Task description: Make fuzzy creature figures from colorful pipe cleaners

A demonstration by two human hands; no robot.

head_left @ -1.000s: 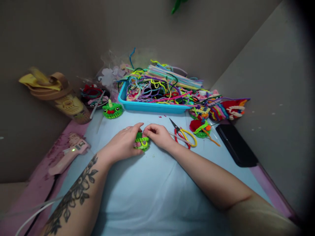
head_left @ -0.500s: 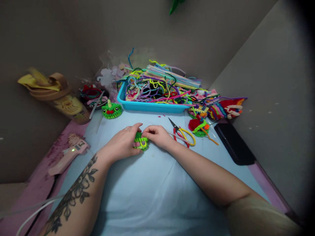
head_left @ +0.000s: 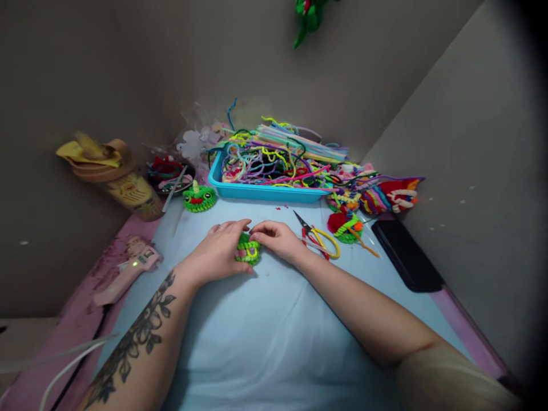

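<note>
A small green figure of coiled pipe cleaners, with pink and yellow-green parts, is on the blue cloth in front of me. My left hand holds it from the left, thumb on the near side and fingers over the far side. From the right, the bent fingers and thumb of my right hand pinch at the figure's upper edge; the exact spot is partly hidden. Close to my right wrist lie scissors with red and yellow handles.
A blue tray heaped with pipe cleaners stands at the back. A finished green figure, a tumbler and a pink glue gun are on the left. Colourful figures and a black phone-like slab sit on the right.
The camera view has shifted slightly, so the table contents appear a little lower. Both hands stay at the green figure, with almost the same hold.
</note>
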